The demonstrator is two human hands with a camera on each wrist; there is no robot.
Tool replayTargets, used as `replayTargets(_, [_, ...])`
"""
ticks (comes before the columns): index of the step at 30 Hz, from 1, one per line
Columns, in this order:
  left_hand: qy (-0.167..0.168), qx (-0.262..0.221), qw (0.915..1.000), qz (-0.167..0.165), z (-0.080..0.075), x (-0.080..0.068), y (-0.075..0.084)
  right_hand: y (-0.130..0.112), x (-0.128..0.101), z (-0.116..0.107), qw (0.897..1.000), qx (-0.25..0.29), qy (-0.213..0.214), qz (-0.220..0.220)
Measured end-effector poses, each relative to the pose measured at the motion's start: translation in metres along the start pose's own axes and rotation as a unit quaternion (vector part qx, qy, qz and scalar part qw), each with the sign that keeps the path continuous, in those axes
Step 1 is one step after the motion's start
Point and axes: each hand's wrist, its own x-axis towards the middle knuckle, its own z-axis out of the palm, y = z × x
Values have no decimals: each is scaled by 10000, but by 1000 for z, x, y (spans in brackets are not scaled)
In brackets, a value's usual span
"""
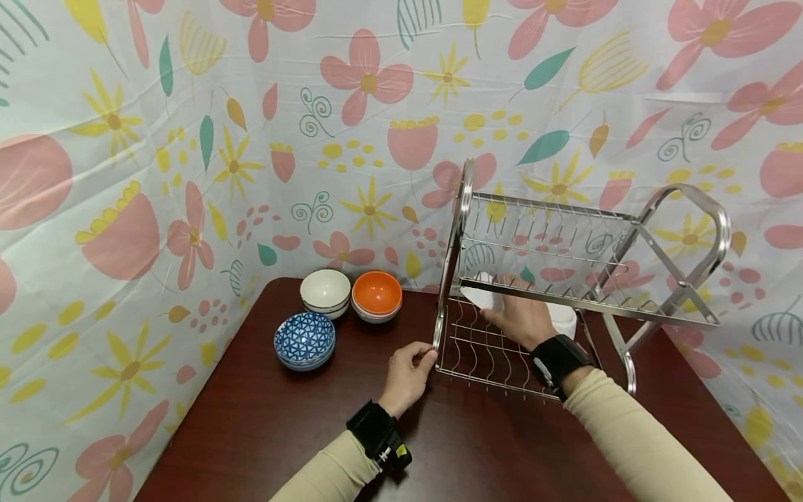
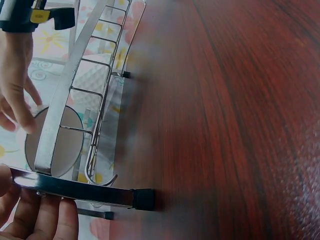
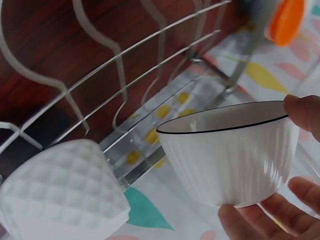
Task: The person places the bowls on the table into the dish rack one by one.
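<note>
My right hand (image 1: 523, 317) reaches into the lower tier of a two-tier metal dish rack (image 1: 583, 305). It holds a white ribbed bowl with a thin dark rim (image 3: 230, 160), thumb at the rim and fingers under the base. The bowl is tilted. Beside it on the lower tier, a white bowl with a diamond-textured outside (image 3: 65, 195) lies turned on its side; the upper tier partly hides it in the head view. At the rack's front left corner, my left hand (image 1: 408, 376) grips the metal frame, thumb and fingers around it (image 2: 40, 217).
Left of the rack, stacked bowls stand on the dark red wooden table (image 1: 251, 432): white ones (image 1: 325, 289), an orange one on top of paler ones (image 1: 376, 293), and blue-patterned ones (image 1: 305, 339). A flowered cloth (image 1: 376, 153) hangs close behind the table and rack.
</note>
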Motion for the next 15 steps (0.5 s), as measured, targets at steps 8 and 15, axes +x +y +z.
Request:
replayTargets(8, [17, -3, 10000, 66, -1, 0, 1, 1, 4, 19, 9920, -983, -104, -784])
replayTargets(15, [55, 46, 10000, 51, 0, 0, 0, 3, 2, 34, 9837, -1223, -160, -1311])
